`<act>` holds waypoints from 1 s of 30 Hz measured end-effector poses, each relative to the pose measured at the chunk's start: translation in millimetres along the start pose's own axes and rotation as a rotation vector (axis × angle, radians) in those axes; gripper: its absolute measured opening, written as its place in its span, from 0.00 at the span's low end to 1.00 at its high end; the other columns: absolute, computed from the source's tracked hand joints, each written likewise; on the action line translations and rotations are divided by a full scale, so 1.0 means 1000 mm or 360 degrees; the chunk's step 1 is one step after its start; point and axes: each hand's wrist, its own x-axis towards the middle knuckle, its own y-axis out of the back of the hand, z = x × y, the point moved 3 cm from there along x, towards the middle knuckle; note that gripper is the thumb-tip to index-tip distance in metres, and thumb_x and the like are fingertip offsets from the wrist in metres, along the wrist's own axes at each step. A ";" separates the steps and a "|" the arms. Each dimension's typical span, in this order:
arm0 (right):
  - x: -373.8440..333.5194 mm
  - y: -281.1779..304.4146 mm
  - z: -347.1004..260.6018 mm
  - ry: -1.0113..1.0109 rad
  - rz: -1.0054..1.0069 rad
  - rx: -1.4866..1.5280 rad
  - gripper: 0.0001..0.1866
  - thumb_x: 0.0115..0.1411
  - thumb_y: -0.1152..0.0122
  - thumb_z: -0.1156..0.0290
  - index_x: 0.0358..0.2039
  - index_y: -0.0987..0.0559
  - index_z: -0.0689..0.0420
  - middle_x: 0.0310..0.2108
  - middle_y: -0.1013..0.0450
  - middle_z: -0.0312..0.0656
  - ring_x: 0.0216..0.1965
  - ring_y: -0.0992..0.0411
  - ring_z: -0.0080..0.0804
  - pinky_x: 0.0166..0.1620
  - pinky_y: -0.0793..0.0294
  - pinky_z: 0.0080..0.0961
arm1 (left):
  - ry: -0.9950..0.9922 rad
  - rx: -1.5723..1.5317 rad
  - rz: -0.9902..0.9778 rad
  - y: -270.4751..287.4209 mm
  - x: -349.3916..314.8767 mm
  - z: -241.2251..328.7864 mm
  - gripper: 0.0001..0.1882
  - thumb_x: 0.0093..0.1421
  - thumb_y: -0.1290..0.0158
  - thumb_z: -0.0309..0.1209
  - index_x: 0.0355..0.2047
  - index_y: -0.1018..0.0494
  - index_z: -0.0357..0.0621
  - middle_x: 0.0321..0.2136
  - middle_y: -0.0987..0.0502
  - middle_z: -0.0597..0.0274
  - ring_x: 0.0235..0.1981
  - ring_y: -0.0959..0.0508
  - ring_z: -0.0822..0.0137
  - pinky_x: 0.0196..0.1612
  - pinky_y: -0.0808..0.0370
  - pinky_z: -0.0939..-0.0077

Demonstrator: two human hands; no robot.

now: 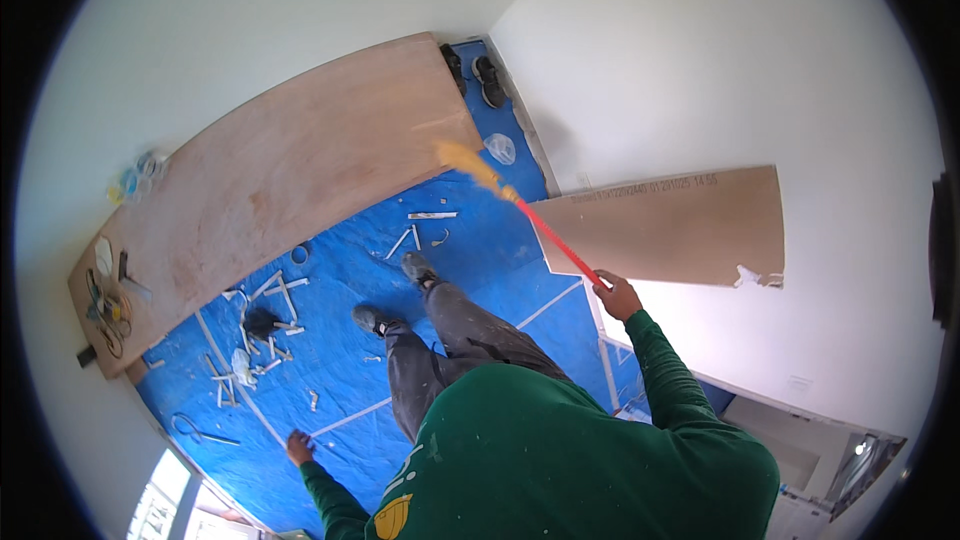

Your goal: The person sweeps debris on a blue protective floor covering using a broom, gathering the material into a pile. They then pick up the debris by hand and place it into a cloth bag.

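My right hand (618,297) is wrapped round the red handle of a broom (565,242). Its yellow-orange bristle head (465,160) points away from me and is smeared by motion. In the picture it overlaps the inner edge of a long wooden panel (320,125); I cannot tell whether it touches. On the lower left, my left hand (299,448) hangs low over the blue floor sheet (340,485), its fingers loosely apart with nothing visible in them.
White strips and scraps (278,285) litter the sheet, along with a tape roll (301,254). Cords and tools (108,305) lie on the panel's left end. Dark shoes (488,80) and a clear plastic bag (500,148) lie at the far corner. Cardboard (670,225) leans against the right wall.
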 end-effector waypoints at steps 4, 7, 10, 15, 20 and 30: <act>0.060 0.011 0.014 0.0280 0.0443 -0.0029 0.23 0.63 0.46 0.62 0.58 0.25 0.52 0.46 0.23 0.57 0.47 0.24 0.57 0.53 0.26 0.44 | -0.0652 0.0176 0.0023 -0.072 -0.024 0.124 0.20 0.68 0.54 0.43 0.54 0.27 0.45 0.44 0.21 0.57 0.41 0.20 0.60 0.35 0.25 0.66; 0.168 0.013 0.001 0.0219 0.0523 -0.0444 0.28 0.63 0.47 0.64 0.64 0.32 0.48 0.38 0.22 0.57 0.38 0.23 0.61 0.46 0.25 0.55 | -0.0961 0.0520 -0.0169 -0.164 -0.079 0.168 0.18 0.69 0.55 0.40 0.51 0.26 0.44 0.44 0.21 0.60 0.41 0.20 0.63 0.35 0.26 0.71; 0.309 0.008 -0.021 0.0267 0.0515 -0.0451 0.28 0.66 0.51 0.63 0.67 0.37 0.43 0.36 0.22 0.57 0.37 0.24 0.61 0.44 0.26 0.57 | -0.1112 0.0911 -0.0298 -0.246 -0.142 0.145 0.18 0.70 0.57 0.38 0.48 0.24 0.40 0.42 0.20 0.59 0.40 0.19 0.64 0.38 0.25 0.69; 0.494 -0.041 -0.010 0.0189 0.0223 -0.0526 0.25 0.64 0.54 0.69 0.62 0.31 0.47 0.40 0.21 0.54 0.42 0.21 0.54 0.46 0.23 0.49 | -0.1064 0.1783 -0.0553 -0.319 -0.216 0.042 0.21 0.70 0.57 0.41 0.47 0.23 0.37 0.40 0.19 0.51 0.40 0.18 0.61 0.39 0.23 0.64; 0.490 -0.104 0.072 0.0077 -0.0118 -0.0783 0.21 0.68 0.61 0.63 0.55 0.24 0.53 0.45 0.22 0.54 0.48 0.23 0.52 0.51 0.24 0.49 | -0.0515 0.1507 -0.0459 -0.300 -0.246 -0.022 0.19 0.66 0.52 0.38 0.45 0.22 0.34 0.35 0.17 0.50 0.33 0.17 0.59 0.38 0.23 0.65; 0.247 0.074 0.133 0.0373 -0.0085 0.0109 0.20 0.60 0.44 0.68 0.54 0.22 0.49 0.47 0.22 0.49 0.49 0.25 0.53 0.56 0.28 0.43 | -0.0608 0.1274 -0.0357 -0.369 -0.203 0.053 0.17 0.69 0.55 0.36 0.44 0.22 0.35 0.40 0.18 0.53 0.36 0.17 0.61 0.34 0.23 0.70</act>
